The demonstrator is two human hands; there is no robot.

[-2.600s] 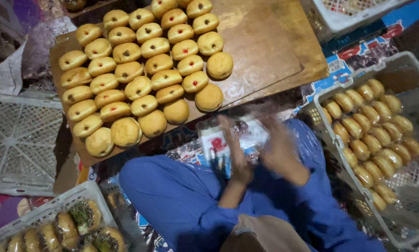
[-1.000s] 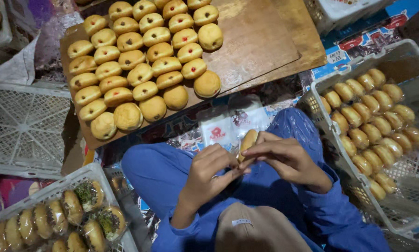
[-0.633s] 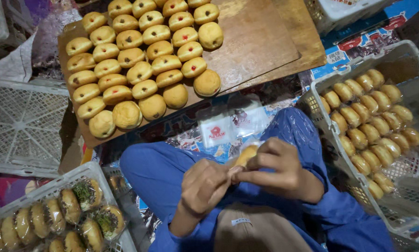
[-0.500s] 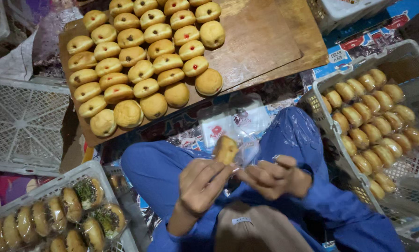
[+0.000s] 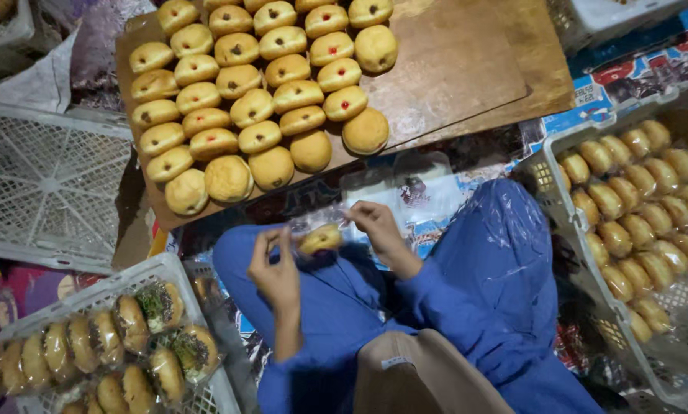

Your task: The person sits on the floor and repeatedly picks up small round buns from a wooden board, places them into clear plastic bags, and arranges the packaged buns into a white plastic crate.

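Note:
I sit cross-legged in blue clothes, and both hands meet over my lap. My left hand and my right hand each pinch one side of a clear plastic bag stretched between them. Inside the bag sits one golden bun. Ahead of my knees lies a wooden board with several rows of round filled buns, some showing red or dark filling on top.
A white plastic crate at my right holds several rows of packed buns. Another crate at lower left holds wrapped buns with dark topping. An empty white crate lies at the left. Printed wrappers lie under my knees.
My hands were pressed together around a bun a second ago. They have since drawn apart, and the bun now sits in the clear bag held between them.

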